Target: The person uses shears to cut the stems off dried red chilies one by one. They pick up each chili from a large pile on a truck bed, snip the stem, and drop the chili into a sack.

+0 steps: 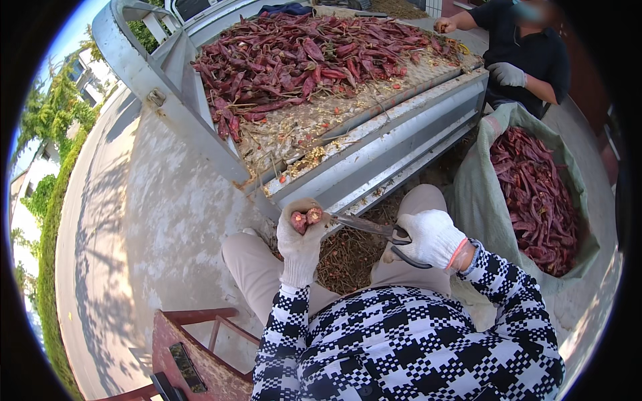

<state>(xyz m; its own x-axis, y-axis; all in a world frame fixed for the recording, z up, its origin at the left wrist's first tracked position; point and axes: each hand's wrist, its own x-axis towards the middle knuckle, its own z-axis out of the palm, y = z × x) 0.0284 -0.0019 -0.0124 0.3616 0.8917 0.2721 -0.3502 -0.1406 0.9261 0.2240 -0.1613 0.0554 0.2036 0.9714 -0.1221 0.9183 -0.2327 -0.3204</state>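
Observation:
My left hand (301,245), in a white knitted glove, is closed around dried red chili peppers (306,218), whose cut ends with pale seeds face up. A pair of scissors (363,224) is in my gloved right hand (431,238); its blades point left and their tips reach the left hand beside the peppers. Whether the blades touch a pepper cannot be told. Beyond the hands, a large heap of dried red chili peppers (311,60) lies on a metal truck bed (296,128) among loose seeds and stems.
A green woven sack (474,190) holding chili peppers stands at my right. Stem scraps (351,258) cover the ground between my knees. A co-worker (526,55) sits at the back right. A red stool (200,346) with a phone (187,367) on it is at lower left.

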